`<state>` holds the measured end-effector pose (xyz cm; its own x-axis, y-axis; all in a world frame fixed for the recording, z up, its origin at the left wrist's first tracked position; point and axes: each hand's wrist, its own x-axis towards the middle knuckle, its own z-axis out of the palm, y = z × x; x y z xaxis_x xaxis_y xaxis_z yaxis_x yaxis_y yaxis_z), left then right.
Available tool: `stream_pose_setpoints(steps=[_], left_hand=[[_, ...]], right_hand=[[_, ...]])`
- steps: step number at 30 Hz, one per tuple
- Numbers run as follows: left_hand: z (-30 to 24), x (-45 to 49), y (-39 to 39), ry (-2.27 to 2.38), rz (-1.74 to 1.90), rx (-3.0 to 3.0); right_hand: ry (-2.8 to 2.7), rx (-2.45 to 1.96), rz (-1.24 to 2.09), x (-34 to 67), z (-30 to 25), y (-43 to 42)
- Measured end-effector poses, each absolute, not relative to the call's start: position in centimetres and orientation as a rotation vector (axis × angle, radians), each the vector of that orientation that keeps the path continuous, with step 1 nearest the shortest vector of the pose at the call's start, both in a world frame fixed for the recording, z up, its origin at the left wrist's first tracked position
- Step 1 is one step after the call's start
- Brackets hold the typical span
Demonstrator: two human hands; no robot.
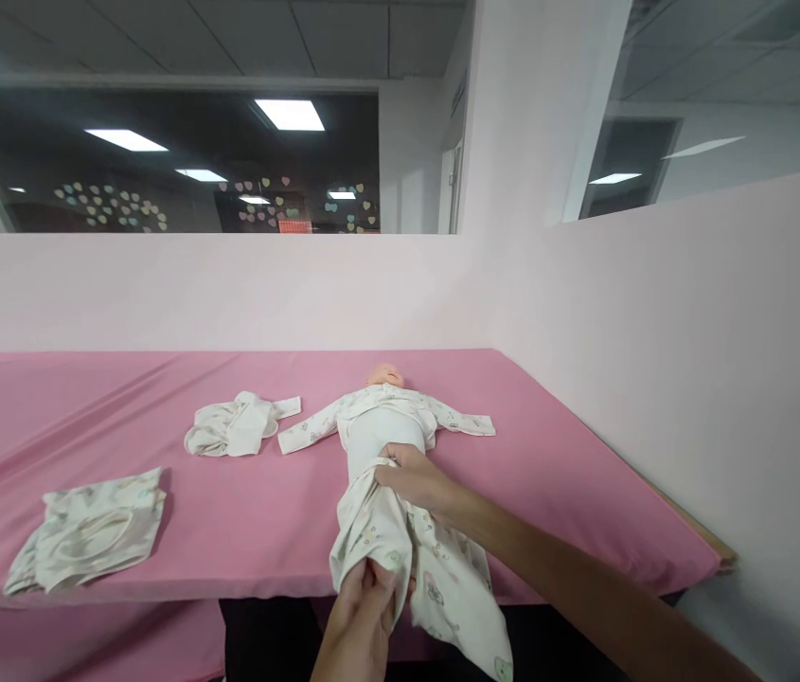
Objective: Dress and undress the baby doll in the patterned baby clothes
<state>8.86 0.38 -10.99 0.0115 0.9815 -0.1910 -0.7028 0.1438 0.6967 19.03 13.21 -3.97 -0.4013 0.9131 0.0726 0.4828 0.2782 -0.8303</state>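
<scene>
A baby doll (385, 374) lies on its back on the pink-covered table, head toward the wall. It wears a white patterned top (385, 402), pushed up so that its pale belly shows, with both sleeves spread out. White patterned baby pants (446, 578) cover its lower body, and one leg of them hangs over the table's front edge. At the waistband, my right hand (406, 474) pinches the cloth. Lower down, my left hand (364, 606) is closed on a pants leg near the table edge, its fingertips partly inside the fabric. The doll's legs are hidden.
Left of the doll lies a crumpled small white garment (240, 424). A folded patterned garment (97, 530) rests nearer the front left. The pink cloth (243, 530) drapes over the front edge. Walls with windows (229, 161) stand behind and to the right.
</scene>
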Motion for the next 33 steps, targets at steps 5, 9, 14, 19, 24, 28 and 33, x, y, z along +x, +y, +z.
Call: stream_pose_setpoints(steps=[5, 9, 14, 19, 24, 28, 33], left_hand=[[-11.1, 8.8, -0.5, 1.153, 1.443, 0.965], [-11.5, 7.7, 0.6, 1.548, 1.488, 1.32], [-12.2, 6.4, 2.2, 1.763, 1.356, 1.594], [-12.9, 6.2, 2.4, 1.76, 1.516, 1.578], [-13.0, 6.0, 2.5, 1.872, 1.505, 1.434], [-13.6, 5.1, 3.0, 1.856, 1.572, 1.333], [-14.6, 3.8, 3.5, 1.755, 1.55, 1.261]], right_hand=[[-2.147, -1.163, 0.797, 18.3, -3.2, 14.9], [-2.258, -1.147, 0.671, 17.7, -3.6, 15.9], [-2.362, -1.169, 0.57, 17.5, -4.7, 16.1], [-2.393, -1.239, 0.413, 17.3, -4.5, 17.2], [-2.323, -1.344, 0.311, 16.4, -3.7, 19.0], [-2.262, -1.346, 0.339, 17.6, -4.1, 17.2], [-2.068, -1.31, 0.652, 22.8, -6.1, 10.8]])
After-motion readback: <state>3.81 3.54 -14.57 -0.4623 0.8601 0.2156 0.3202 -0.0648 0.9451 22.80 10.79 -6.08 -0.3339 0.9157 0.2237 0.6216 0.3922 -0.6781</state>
